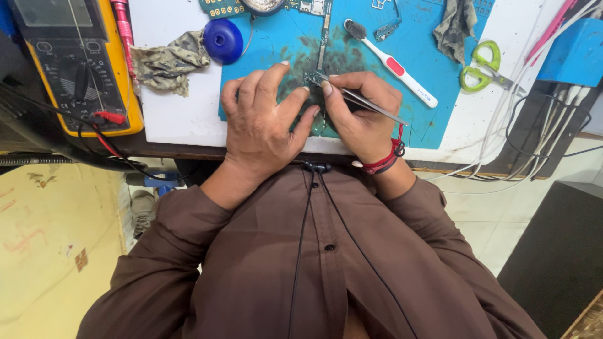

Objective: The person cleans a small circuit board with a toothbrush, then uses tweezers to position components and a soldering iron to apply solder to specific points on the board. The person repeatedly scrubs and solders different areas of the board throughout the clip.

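Nearest the camera is the person's brown buttoned shirt (326, 263), with thin black cords running down its front. Just beyond it, both hands rest at the near edge of the table (182, 116), over a blue work mat (433, 119). The left hand (264, 122) lies palm down with its fingers (271, 75) spread and pressed onto a small dark circuit board (314, 78), steadying it; they grip nothing. The right hand (358, 113), with a red thread band at the wrist, has its fingers pinched closed around thin metal tweezers (370, 103), whose tips touch the circuit board just beside the left fingertips. The board sits on a smudged, dark patch of the mat, between the two hands.

Farther back on the mat lies a white toothbrush (392, 63) with a red grip, tilted diagonally. To its right, green-handled scissors (480, 66) rest at the mat's edge, near a crumpled cloth (455, 22). On the left, a round blue cap (223, 41) sits just beside a second camouflage-patterned rag (166, 63). Farthest left stands a yellow multimeter (75, 63) with red and black leads
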